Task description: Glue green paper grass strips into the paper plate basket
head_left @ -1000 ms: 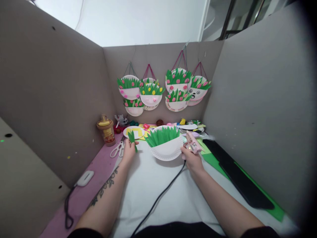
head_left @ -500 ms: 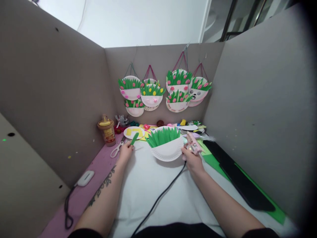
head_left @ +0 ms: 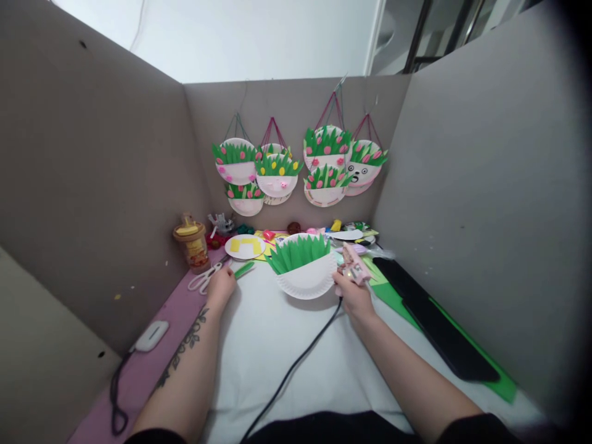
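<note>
The right hand (head_left: 352,295) pinches the rim of the paper plate (head_left: 308,282), probably light, firmest there; the left hand (head_left: 221,287), nearly closed, holds a flimsy-looking green leaf (head_left: 244,270).

The work area is enclosed by a grey rear panel (head_left: 296,98), with the other places set out around it. To its left, a grey side panel (head_left: 106,166) is marked by small yellow and white specks; nearer the camera, a paler panel (head_left: 41,364) is pierced by a dark hole. To its right, another grey side panel (head_left: 462,172) is angled outward. Above it, a bright white surface (head_left: 259,40) is crossed by a thin line and bordered by white trim (head_left: 374,37), beyond which dark metal bars (head_left: 420,37) are seen. Below it, the pink bench (head_left: 143,382) is partly covered by a creased white sheet (head_left: 263,351), softly lit.
</note>
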A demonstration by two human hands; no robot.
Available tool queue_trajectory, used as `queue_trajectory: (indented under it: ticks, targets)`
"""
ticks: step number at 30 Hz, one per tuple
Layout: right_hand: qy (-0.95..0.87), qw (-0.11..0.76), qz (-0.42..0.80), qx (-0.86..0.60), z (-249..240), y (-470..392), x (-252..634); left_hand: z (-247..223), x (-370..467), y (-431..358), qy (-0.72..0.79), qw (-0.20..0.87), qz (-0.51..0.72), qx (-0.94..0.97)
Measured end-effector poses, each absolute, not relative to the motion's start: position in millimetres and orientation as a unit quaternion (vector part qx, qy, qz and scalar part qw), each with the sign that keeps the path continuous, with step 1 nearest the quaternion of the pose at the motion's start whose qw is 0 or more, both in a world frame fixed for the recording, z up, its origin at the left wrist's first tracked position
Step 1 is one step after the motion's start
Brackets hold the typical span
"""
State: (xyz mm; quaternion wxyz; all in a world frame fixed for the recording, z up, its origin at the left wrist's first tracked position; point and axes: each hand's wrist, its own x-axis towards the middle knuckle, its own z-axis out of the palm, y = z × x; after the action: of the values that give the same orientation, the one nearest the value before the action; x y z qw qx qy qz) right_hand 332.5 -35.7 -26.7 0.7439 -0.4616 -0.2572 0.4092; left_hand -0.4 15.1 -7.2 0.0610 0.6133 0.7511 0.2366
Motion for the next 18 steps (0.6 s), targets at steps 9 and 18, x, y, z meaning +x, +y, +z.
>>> queue_trajectory:
  ticks: [9,18]
  targets:
    - [-0.272,0.744,0.411,-0.451,-21.8,-41.9,328.4,-10.9,-1.0,12.4,0.747,0.007,0.188,0.638]
    - [-0.264,0.772,0.4,-0.417,-20.0,-42.5,325.0,11.9,56.1,-24.6,0.504,0.337,0.37,0.704]
